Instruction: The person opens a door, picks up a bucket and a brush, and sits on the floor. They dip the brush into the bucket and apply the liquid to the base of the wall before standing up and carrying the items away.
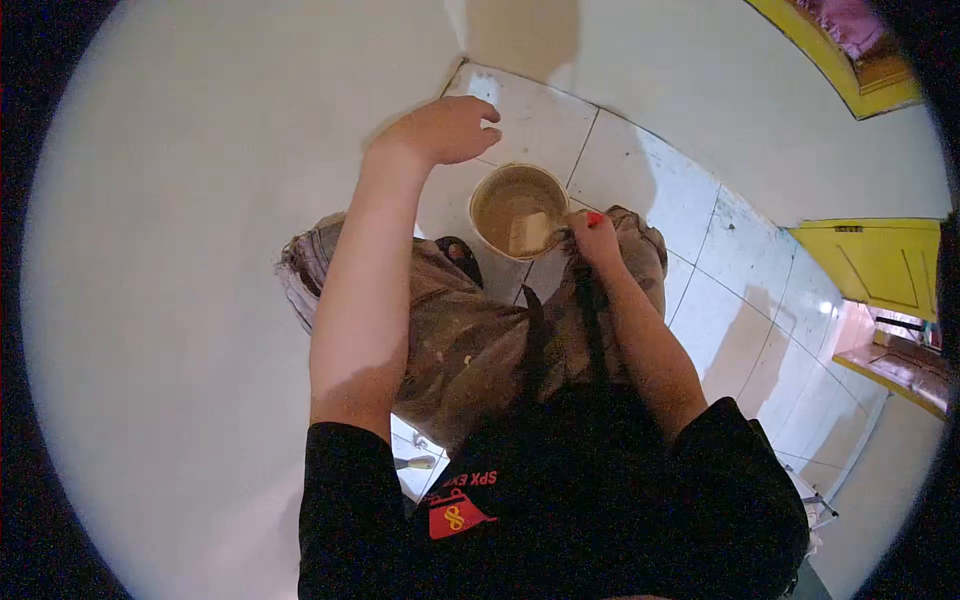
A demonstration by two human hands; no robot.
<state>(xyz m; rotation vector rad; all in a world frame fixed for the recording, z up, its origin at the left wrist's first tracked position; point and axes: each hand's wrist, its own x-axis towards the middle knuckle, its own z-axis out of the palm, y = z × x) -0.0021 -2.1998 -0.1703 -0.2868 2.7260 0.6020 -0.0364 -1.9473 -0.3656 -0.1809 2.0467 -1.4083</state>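
A round cream bucket [478, 222] stands on the tiled floor between my knees, its inside coated in brown-grey. My right hand [598, 243] is closed round the red handle of a wide paintbrush [531, 234] at the bucket's right rim. The brush's pale, flat head reaches over the rim into the bucket. My left hand [450, 130] is held out above and left of the bucket, close by the pale wall. Its thumb and fingers are apart with nothing between them.
Pale walls [200, 250] meet the white floor tiles [690, 215] on the left and at the far side. A yellow door panel [875, 262] and a yellow frame [868, 100] are on the right. Under my left arm lies a scraper [418, 462] on the floor.
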